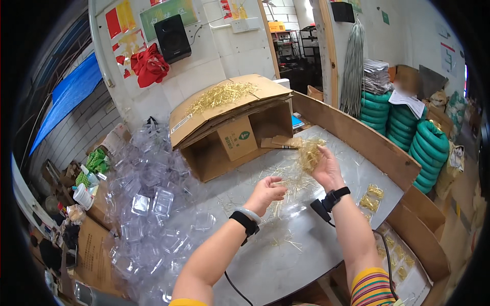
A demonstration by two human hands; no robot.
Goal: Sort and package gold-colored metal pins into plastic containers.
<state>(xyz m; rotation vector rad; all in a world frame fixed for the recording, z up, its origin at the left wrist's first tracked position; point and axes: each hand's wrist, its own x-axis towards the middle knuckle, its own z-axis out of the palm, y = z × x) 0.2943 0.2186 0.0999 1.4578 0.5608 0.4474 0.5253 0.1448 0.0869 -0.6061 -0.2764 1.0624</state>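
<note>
My right hand (327,169) is closed around a clump of thin gold-coloured sticks (308,156), held upright over the far part of the grey tabletop (326,232). Whether a clear box encloses the clump is hard to make out. Nearer to me, my left hand (266,195) hovers over the table with its fingers loosely bent and apart, holding nothing. Loose gold sticks (278,206) lie scattered beneath both hands. At the table's right side sit several small clear boxes filled with gold sticks (370,203).
A large heap of clear plastic boxes (162,201) covers the left side. Behind the hands stands an open cardboard carton (204,158) with a pile of gold sticks (223,96) on top. A cardboard wall (357,133) edges the table. Cables hang from both wristbands.
</note>
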